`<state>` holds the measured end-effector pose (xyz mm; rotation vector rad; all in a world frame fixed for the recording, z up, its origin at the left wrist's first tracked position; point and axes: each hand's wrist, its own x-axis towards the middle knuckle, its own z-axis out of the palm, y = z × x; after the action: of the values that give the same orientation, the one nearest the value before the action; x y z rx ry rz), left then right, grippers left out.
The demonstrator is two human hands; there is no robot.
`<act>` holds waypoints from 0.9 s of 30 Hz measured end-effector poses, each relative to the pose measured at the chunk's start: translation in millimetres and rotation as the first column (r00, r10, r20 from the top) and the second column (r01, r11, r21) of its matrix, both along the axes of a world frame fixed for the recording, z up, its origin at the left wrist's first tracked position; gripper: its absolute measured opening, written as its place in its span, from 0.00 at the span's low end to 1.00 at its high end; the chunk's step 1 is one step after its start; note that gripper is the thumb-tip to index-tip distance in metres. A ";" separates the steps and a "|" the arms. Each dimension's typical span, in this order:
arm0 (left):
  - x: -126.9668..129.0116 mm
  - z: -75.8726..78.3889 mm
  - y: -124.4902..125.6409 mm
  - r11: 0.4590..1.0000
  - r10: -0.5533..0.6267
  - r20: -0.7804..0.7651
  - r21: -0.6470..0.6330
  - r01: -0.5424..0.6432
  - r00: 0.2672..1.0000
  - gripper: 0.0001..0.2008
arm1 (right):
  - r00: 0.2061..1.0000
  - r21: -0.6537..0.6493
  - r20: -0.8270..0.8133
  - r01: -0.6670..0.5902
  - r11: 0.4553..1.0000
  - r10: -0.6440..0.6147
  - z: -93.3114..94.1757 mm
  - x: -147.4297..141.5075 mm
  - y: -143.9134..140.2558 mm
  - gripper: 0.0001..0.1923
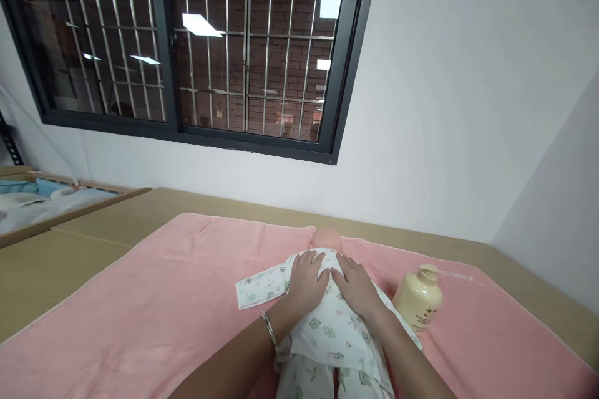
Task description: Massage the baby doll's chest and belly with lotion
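Note:
A baby doll (326,239) lies on a pink towel (187,299), with only the top of its head showing at the far end. It wears a white long-sleeved top (327,330) and matching trousers (306,380) with a small animal print. My left hand (309,280) rests flat on the upper part of the top, fingers spread. Beside it my right hand (355,287) lies flat in the same way, the two thumbs close together. One sleeve (262,287) stretches out to the left; the other is mostly behind my right arm.
A pale yellow pump bottle (420,299) stands on the towel right of the doll. Under the towel is a wooden tabletop (93,262). At the far left is a wooden-edged bed (51,199) with bedding. Behind are a white wall (444,106) and a barred window (248,75).

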<state>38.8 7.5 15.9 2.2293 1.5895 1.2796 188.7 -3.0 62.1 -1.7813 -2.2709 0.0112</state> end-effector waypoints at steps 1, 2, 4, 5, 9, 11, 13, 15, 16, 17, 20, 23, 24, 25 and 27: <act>-0.1 0.2 0.2 1.000 -0.020 -0.002 0.007 0.020 1.000 0.19 | 1.000 0.004 -0.011 -0.017 1.000 0.017 0.3 1.4 0.6 0.28; 0.2 0.2 -0.1 0.999 -0.037 0.000 0.019 0.037 0.999 0.18 | 1.000 0.015 -0.013 -0.028 0.999 0.028 1.2 1.1 -0.5 0.27; 1.4 -1.0 -2.2 0.998 -0.049 0.009 0.048 0.048 0.999 0.17 | 1.000 0.036 0.014 -0.022 0.999 0.021 4.9 -3.6 -6.5 0.25; 2.3 -1.9 -3.5 0.997 -0.046 0.011 0.058 0.045 0.999 0.17 | 0.999 0.039 0.035 0.004 0.999 -0.005 7.1 -6.9 -10.2 0.24; 4.3 -5.3 -6.1 0.999 0.036 0.038 0.033 -0.037 0.999 0.17 | 0.992 0.013 0.040 0.123 0.992 -0.123 11.1 -13.2 -17.1 0.24; 4.1 -6.2 -5.1 0.997 0.078 0.055 -0.013 -0.077 0.995 0.20 | 0.995 0.017 -0.013 0.098 0.995 -0.098 7.4 -9.9 -12.7 0.24; 3.4 -6.8 -3.4 0.995 0.085 0.047 -0.056 -0.083 0.995 0.23 | 0.997 0.036 -0.051 0.057 0.998 -0.055 0.7 -5.3 -6.1 0.26; 2.9 -7.7 -2.0 0.994 0.077 0.023 -0.082 -0.075 0.997 0.23 | 0.997 0.036 -0.069 0.044 0.998 -0.042 -6.0 -2.1 -0.5 0.29; 2.7 -8.3 -1.6 0.993 0.078 0.011 -0.088 -0.077 0.997 0.23 | 0.996 0.029 -0.075 0.048 0.998 -0.046 -8.5 -1.4 1.1 0.30; 2.7 -8.8 -1.4 0.993 0.081 0.001 -0.091 -0.080 0.997 0.23 | 0.996 0.023 -0.079 0.051 0.998 -0.049 -10.4 -1.4 1.9 0.30; 2.9 -9.0 -1.9 0.992 0.090 -0.012 -0.089 -0.091 0.996 0.23 | 0.996 0.020 -0.077 0.050 0.999 -0.049 -12.0 -3.1 1.2 0.31; 2.9 -6.2 -3.0 0.992 0.099 -0.003 -0.083 -0.099 0.995 0.22 | 0.996 0.014 -0.069 0.050 0.999 -0.049 -10.7 -2.9 0.6 0.31; 2.7 -4.8 -3.2 0.991 0.100 0.002 -0.084 -0.100 0.995 0.22 | 0.997 0.005 -0.068 0.044 0.999 -0.044 -10.2 -1.7 1.4 0.31; 2.3 -3.4 -3.1 0.992 0.100 0.006 -0.084 -0.099 0.995 0.21 | 0.997 -0.011 -0.067 0.033 0.999 -0.034 -9.7 0.0 2.6 0.32; 1.4 -1.3 -2.5 0.994 0.085 0.002 -0.075 -0.085 0.996 0.20 | 0.997 -0.052 -0.074 -0.005 0.999 0.001 -8.6 4.3 6.1 0.32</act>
<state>40.1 5.0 14.7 2.1340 1.7184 1.2227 193.0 3.0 53.5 -1.7726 -2.2412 0.1360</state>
